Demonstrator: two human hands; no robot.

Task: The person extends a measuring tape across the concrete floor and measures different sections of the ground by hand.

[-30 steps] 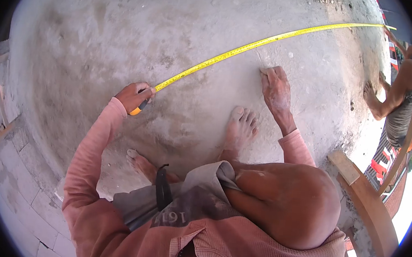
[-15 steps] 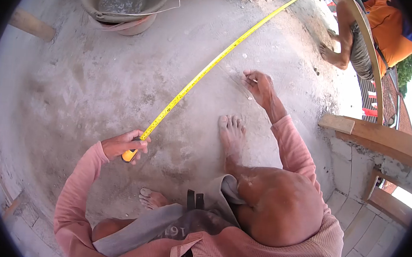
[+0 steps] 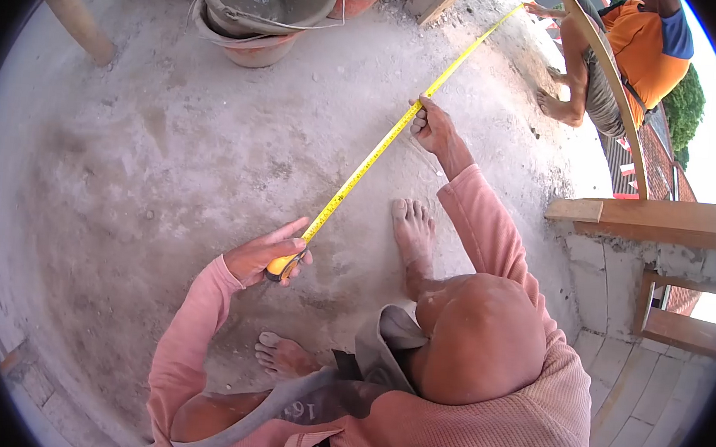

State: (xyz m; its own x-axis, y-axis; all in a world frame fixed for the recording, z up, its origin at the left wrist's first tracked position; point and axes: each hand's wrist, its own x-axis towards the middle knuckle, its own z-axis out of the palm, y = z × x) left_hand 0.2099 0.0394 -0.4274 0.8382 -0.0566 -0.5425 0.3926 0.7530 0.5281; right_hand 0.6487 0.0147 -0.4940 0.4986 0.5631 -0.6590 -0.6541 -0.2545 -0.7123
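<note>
My left hand [image 3: 269, 253] is closed around the yellow and black case of a tape measure [image 3: 286, 264], its index finger stretched along the side. From the case a long yellow blade [image 3: 371, 160] runs up and to the right over the dusty floor. My right hand [image 3: 434, 127] pinches that blade partway along, with the fingers curled at its edge. Near the blade's far end, at the top right, is the hand of another person [image 3: 547, 12]; whether it grips the blade is too small to tell.
Stacked buckets [image 3: 250, 46] stand at the top left, close to a round wooden post [image 3: 79, 20]. At the right, a person in an orange shirt [image 3: 648, 57] crouches behind a curved wooden strip [image 3: 610, 67]. A timber beam [image 3: 665, 218] tops the block wall [image 3: 600, 261].
My right hand has moved up to the tape blade and taken hold of it. My left hand, with the case, sits further right in view, and the view has shifted.
</note>
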